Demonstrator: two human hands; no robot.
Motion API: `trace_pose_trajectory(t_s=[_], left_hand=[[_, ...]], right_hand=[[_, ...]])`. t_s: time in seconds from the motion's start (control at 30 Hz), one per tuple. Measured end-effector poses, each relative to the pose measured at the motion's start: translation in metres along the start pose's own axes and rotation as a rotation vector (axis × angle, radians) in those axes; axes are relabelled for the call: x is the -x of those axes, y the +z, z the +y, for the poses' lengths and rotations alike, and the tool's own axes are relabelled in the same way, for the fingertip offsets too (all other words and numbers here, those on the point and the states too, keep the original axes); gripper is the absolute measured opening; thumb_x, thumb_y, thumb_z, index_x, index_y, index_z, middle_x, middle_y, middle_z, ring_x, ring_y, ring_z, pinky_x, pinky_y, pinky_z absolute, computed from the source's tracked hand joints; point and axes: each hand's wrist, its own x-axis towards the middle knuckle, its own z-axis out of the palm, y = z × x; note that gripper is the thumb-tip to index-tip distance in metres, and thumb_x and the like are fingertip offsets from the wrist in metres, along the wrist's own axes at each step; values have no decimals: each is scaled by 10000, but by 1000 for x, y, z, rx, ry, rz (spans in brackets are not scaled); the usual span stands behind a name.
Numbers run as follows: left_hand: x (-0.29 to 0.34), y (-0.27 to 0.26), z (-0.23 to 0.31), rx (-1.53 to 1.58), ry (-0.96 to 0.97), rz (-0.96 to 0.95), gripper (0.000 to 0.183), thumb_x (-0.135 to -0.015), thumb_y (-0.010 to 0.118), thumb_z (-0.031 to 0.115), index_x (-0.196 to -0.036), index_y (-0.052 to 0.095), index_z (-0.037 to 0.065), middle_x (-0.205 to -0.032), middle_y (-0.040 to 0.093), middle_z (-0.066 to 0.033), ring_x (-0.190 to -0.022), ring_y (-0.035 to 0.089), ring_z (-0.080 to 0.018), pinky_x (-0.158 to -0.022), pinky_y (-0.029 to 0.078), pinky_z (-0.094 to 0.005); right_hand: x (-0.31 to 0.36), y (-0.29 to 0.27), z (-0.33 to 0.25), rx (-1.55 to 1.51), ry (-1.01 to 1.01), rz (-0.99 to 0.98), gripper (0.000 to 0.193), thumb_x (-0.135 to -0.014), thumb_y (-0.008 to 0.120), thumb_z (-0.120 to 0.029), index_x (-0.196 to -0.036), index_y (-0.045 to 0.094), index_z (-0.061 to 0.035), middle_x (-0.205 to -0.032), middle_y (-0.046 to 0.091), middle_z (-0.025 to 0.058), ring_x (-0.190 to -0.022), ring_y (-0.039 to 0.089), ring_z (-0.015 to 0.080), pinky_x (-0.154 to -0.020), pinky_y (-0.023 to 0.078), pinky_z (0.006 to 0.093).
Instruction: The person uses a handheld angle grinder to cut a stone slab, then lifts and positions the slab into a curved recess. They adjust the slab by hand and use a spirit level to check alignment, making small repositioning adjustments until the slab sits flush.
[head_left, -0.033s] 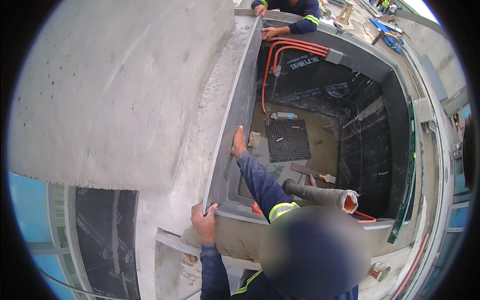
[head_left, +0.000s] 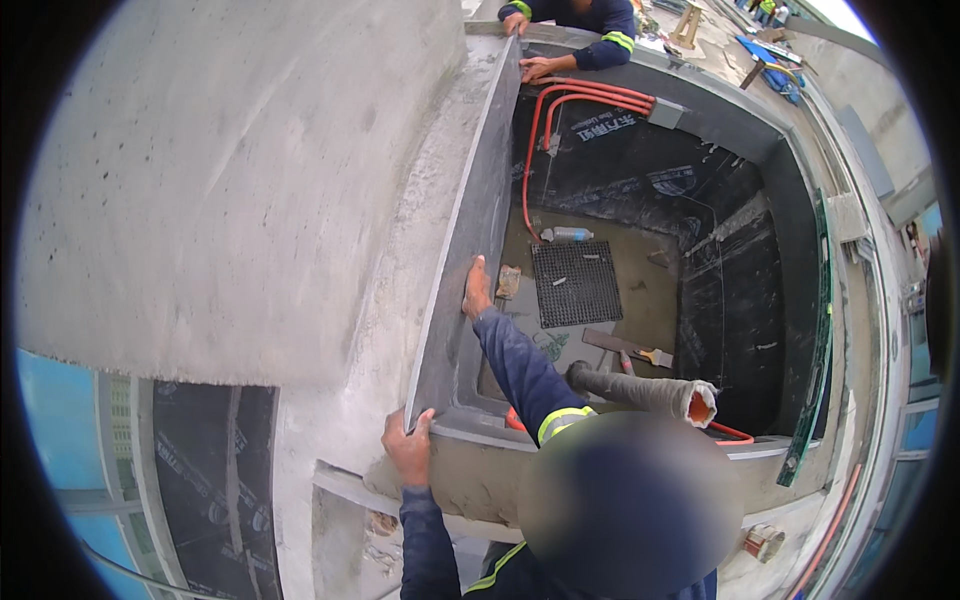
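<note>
A long grey panel (head_left: 463,225) stands on edge along the left side of a pit, its top edge running away from me. My left hand (head_left: 407,447) grips the panel's near end, thumb on the inner side. Farther along, my right hand (head_left: 478,287) lies against the panel's inner face with the palm pressed to it; its fingers are partly hidden. At the far end, a co-worker's hands (head_left: 540,68) touch the same panel, one on the top edge and one lower on the inner face.
Inside the pit are red pipes (head_left: 527,170), a black grate (head_left: 577,284), a plastic bottle (head_left: 567,234), a brush (head_left: 655,357) and a wrapped pipe (head_left: 640,391). Glass strips (head_left: 822,330) lean over the right rim. A concrete wall (head_left: 240,190) rises on the left.
</note>
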Motion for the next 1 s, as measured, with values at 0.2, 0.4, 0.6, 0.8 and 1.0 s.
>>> trace_pose_trajectory(t_s=[0.2,0.4,0.6,0.8,1.0], left_hand=[[-4,-2,-12,-113,120,5,273,-807,858,193,-940,735,-12,-820,703,-190,-780,683,-387,-710,520,-456],[-6,8,6,-25,73,51,244,-819,836,168,-928,723,-19,-829,688,-205,-769,659,-405,-695,503,-465],[-8,10,27,-75,92,-15,253,-813,844,174,-930,720,-13,-814,676,-194,-763,652,-404,-690,497,-472],[0,10,21,-110,206,91,257,-819,846,190,-910,705,-4,-795,661,-182,-738,635,-403,-660,476,-483],[1,9,26,-41,151,75,243,-830,836,181,-902,702,-8,-806,670,-177,-754,639,-393,-674,481,-470]], right_hand=[[-14,3,11,38,-6,9,716,-1079,398,-542,-1236,610,123,-1204,670,207,-1116,646,272,-956,498,425],[-23,9,4,57,18,43,719,-1076,397,-558,-1237,623,106,-1193,681,206,-1051,678,282,-919,519,428],[-28,-38,29,64,-6,33,687,-1066,402,-558,-1276,592,67,-1176,688,186,-1082,674,305,-973,526,468],[-12,4,-4,52,31,31,710,-1086,400,-521,-1340,543,126,-1234,676,223,-1085,683,326,-965,532,445],[-15,1,1,-20,20,3,688,-1089,385,-511,-1332,557,109,-1237,672,233,-1099,678,341,-958,534,453]])
